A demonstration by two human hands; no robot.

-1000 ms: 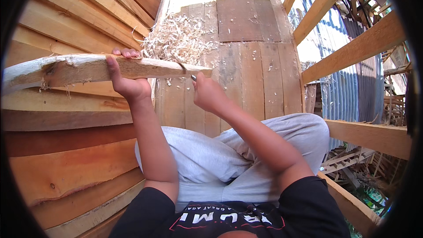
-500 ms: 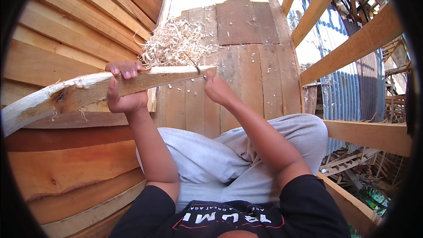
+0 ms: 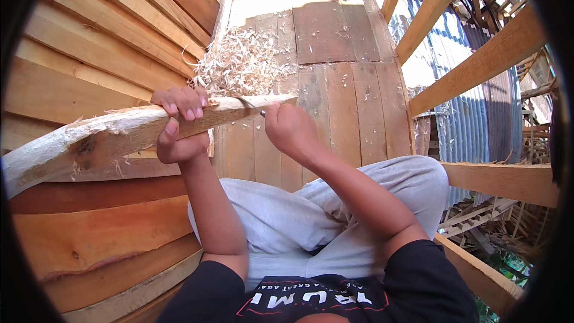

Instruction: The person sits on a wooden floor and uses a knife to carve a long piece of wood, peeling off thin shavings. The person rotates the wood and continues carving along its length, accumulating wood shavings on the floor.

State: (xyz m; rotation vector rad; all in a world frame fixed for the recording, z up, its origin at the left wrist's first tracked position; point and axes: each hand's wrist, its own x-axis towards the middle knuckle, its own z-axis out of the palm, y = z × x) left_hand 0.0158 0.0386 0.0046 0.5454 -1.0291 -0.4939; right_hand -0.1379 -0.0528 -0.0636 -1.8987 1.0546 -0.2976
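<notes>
1. The left forearm (image 3: 216, 203) reaches forward, leaning slightly left, from a bent elbow.
2. The left wrist (image 3: 194, 164) runs into the left hand (image 3: 184, 147), which is clasped: its fingers (image 3: 181, 101) lie side by side and curl toward the body, nails visible.
3. The left thumb (image 3: 170, 131) points forward, opposite those fingers.
4. The right forearm (image 3: 347, 185) slants forward and inward to the left, its elbow bent and out to the side.
5. The right hand (image 3: 291, 131) is closed in a fist, with most of its fingertips hidden.
6. The two hands are apart, the left reaching slightly farther forward.
</notes>
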